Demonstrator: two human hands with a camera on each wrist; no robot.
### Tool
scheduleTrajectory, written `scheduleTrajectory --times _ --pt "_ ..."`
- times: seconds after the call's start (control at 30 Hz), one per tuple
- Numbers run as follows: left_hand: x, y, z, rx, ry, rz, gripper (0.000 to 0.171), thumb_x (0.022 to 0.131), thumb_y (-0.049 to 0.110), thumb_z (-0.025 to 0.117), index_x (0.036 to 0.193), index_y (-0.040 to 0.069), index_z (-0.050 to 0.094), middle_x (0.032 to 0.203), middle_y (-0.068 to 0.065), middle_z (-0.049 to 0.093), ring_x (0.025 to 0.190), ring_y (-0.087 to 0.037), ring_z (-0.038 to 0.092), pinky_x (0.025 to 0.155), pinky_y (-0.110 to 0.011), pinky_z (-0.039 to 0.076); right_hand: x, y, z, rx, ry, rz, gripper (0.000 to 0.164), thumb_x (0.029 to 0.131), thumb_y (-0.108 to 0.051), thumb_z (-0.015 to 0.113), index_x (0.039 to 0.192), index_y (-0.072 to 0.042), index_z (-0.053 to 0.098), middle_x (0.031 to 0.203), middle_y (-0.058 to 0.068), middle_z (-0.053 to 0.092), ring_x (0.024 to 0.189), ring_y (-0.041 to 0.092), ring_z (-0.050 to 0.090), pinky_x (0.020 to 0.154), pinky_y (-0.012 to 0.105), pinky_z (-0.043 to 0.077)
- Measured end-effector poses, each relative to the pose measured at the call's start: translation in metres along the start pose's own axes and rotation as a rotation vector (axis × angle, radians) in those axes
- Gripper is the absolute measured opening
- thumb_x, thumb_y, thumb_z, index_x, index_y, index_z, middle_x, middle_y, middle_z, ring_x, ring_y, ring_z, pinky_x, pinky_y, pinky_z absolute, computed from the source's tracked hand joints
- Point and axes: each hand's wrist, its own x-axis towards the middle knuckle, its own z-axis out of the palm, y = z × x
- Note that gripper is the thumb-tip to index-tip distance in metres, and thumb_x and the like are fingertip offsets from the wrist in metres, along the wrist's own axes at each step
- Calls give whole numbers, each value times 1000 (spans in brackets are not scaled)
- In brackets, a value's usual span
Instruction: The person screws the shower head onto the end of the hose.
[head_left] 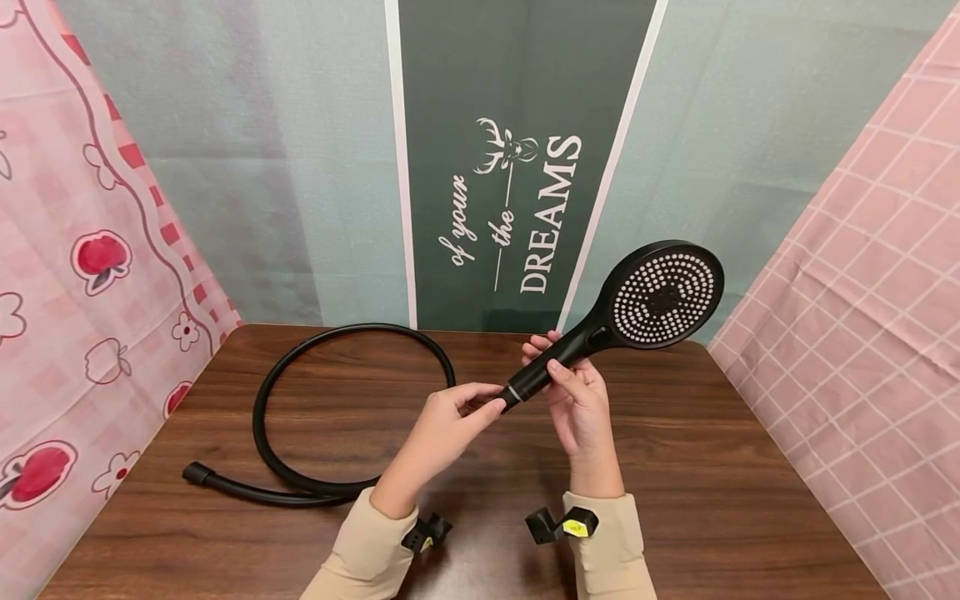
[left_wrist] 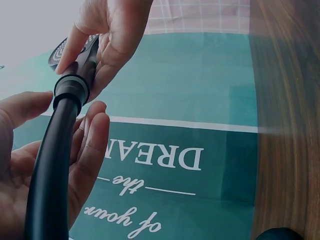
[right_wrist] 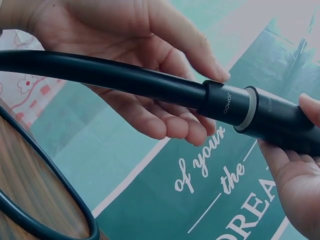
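Observation:
A black handheld shower head [head_left: 637, 308] is held up over the table, tilted, its spray face with pale nozzles toward the upper right. Around its handle, my right hand [head_left: 581, 408] grips with the thumb in front and fingers behind. A black shower hose [left_wrist: 52, 160] meets the handle's lower end at a connector nut [right_wrist: 227, 102], with a light ring between nut and handle. My left hand [head_left: 450, 429] holds this nut between thumb and fingers, the hose passing across its palm. How far the joint is threaded cannot be seen.
The rest of the hose loops on the brown wooden table [head_left: 697, 500], its free end fitting [head_left: 197, 473] at the left. Behind stands a green and grey cloth backdrop [head_left: 330, 167] with lettering. Pink patterned cloths hang on both sides. Each sleeve carries a small black wrist camera.

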Motion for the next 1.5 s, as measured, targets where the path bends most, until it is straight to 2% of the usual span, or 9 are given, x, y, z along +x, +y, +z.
scheduleTrajectory --times 0.17,0.43,0.7,0.8,1.03,1.17,1.33,1.5 --pt "-1 0 0 -5 -10 1 30 97 28 65 118 8 72 99 -13 75 90 -18 71 73 -21 54 0 0 0 -2 1 3 32 99 11 40 125 -1 55 115 9 73 109 19 71 99 34 53" --pt "0 0 2 52 33 31 26 95 26 68 115 11 74 100 -8 75 80 -13 65 67 -23 52 0 0 0 -7 6 2 31 99 11 41 125 -1 54 115 9 73 109 19 71 99 33 53" --pt "0 -2 -4 -61 -47 -11 32 99 26 63 121 4 70 100 -14 75 95 -26 73 84 -37 59 0 1 -1 0 -17 -4 32 100 11 41 126 -1 54 116 9 73 110 19 70 101 35 51" --pt "1 -3 -4 -73 -69 -7 33 99 26 62 120 2 69 99 -15 76 96 -29 73 85 -35 59 0 1 -1 1 -23 -4 32 100 10 41 127 -1 54 117 9 72 111 19 70 102 35 51" --pt "1 -3 -3 -32 -46 1 31 98 26 64 119 5 71 97 -12 76 93 -22 74 80 -28 58 0 1 -1 -2 -12 0 31 99 10 43 127 0 53 116 9 73 110 19 70 101 35 51" --pt "1 -2 -3 -37 -37 -3 31 97 25 66 119 5 71 97 -12 76 93 -24 74 79 -30 59 0 1 -1 -3 -11 2 31 99 10 44 127 0 53 116 9 73 110 19 70 101 35 51" --pt "1 0 -4 -79 -50 -11 33 98 25 64 121 2 69 99 -17 75 96 -30 73 84 -37 59 0 1 -1 0 -13 -2 31 99 10 43 127 0 53 116 9 73 110 19 70 101 34 52" --pt "0 0 -3 -77 -68 -1 33 99 24 62 122 1 69 101 -19 75 96 -28 73 85 -36 59 0 1 0 -2 -14 2 31 100 10 42 126 -1 54 116 9 73 111 19 70 101 34 51"
